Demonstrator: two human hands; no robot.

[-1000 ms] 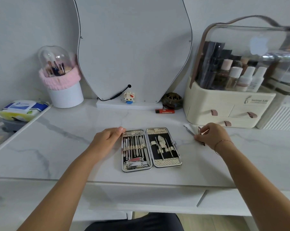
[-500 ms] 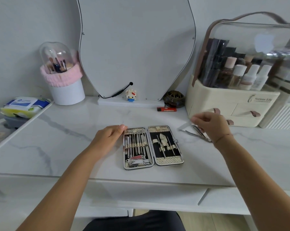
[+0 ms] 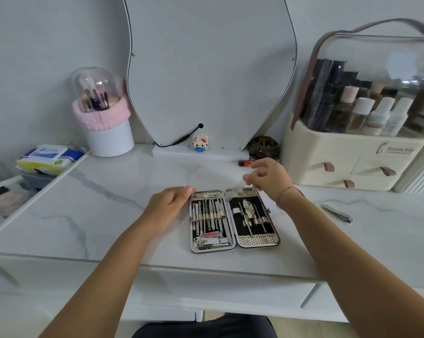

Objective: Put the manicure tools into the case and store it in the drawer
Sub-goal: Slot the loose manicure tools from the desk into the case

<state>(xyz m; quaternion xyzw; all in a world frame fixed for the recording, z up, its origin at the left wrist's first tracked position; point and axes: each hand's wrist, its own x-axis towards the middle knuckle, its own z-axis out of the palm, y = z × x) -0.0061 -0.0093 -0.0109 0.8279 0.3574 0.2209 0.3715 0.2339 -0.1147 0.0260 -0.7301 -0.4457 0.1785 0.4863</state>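
The manicure case (image 3: 258,240) lies open and flat on the marble tabletop (image 3: 108,203), about midway along it and close to the front edge, with its hinge running from far to near. The left half is packed with tools in their loops. The right half holds only a few, and some of its loops are empty.

My right hand (image 3: 269,179) hovers just beyond the far edge of that right half. It pinches a pale flat tool (image 3: 236,187), a nail file by its look. The tool slants down and to the left from my fingers, and its tip is at the far left corner of the right half. The loops hold tools far to near, so I judge the file must turn to lie that way before it slides in. The right hand is the nearer one for this.

My left hand (image 3: 168,206) rests against the case's far left corner with its fingers curled on the rim, steadying it.

A nail clipper (image 3: 337,213) lies on the tabletop off to the right, well apart from the case, not yet put away.

Half a second ago my right hand was out to the right in front of the cosmetic organizer (image 3: 352,157), over the loose tools. It has since come across to the case with the file. The left hand has stayed where it was.
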